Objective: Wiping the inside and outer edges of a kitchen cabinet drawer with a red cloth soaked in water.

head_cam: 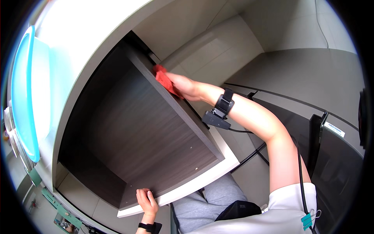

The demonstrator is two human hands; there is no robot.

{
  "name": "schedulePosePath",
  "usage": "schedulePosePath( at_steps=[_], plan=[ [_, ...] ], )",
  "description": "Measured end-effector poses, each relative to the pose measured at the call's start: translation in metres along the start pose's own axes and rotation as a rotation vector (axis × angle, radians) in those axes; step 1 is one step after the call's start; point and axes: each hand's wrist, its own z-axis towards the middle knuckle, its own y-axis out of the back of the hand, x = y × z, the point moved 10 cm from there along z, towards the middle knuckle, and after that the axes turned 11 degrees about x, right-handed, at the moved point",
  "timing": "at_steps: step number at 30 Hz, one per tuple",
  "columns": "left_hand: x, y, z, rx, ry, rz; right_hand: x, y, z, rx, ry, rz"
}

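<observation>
A dark wood-grain drawer point(152, 122) with a white front panel point(187, 191) is pulled out before me. My right hand point(187, 87) grips a red cloth point(164, 80) against the top edge and outer face of the drawer's right side wall point(175, 103). Part of the cloth is hidden under my fingers and slightly blurred. At the near left, my left hand point(146, 201) is hooked over the top of the front panel, fingers inside the drawer. The drawer's far end lies in shadow below the white countertop.
A light-blue plastic basin point(24, 96) stands on the white countertop point(76, 32) at left. Grey panels with a black bracket point(315, 140) stand at right. Black cables point(248, 158) run across the tiled floor, and one cable follows my right arm.
</observation>
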Motion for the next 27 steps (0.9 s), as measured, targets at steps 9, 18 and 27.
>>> schedulePosePath(
  at_steps=[9,18,27],
  plan=[
    [-0.003,0.0,0.001,0.008,0.004,-0.009,0.055,-0.032,-0.008,-0.039,0.204,-0.781],
    [-0.005,0.005,-0.001,-0.058,-0.066,0.026,-0.088,-0.051,-0.147,-0.031,-0.175,-0.624],
    [-0.006,0.01,-0.004,-0.15,-0.11,0.019,-0.101,-0.062,-0.19,0.024,-0.666,-1.139]
  ],
)
